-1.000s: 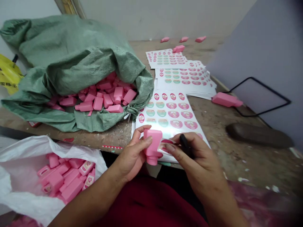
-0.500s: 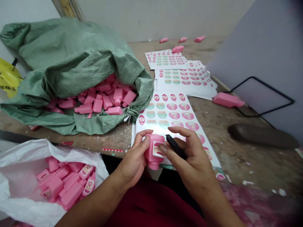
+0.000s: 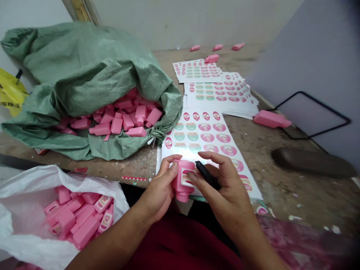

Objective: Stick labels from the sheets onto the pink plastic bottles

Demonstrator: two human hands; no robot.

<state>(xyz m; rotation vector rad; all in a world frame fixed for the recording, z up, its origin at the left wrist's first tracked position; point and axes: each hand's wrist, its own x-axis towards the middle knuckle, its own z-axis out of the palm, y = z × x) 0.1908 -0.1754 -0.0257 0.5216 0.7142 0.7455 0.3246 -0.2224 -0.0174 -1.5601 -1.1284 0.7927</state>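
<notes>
Between two hands (image 3: 158, 193) (image 3: 225, 183), one pink bottle (image 3: 183, 192) bears one label (image 3: 186, 176).

Muted, diffuse light leaves soft shadows, with a pale glare patch on the white paper sheet of pink and green stickers (image 3: 194, 154). The mottled pink surface (image 3: 299, 240) looks blurred; darkness rings the right edge.

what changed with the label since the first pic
The label moved left, from the right hand's fingers onto the pink bottle, with the right thumb touching it. The left hand still holds the bottle, the right hand the black tool. The green sack, white bag and sheets look unmoved.
</notes>
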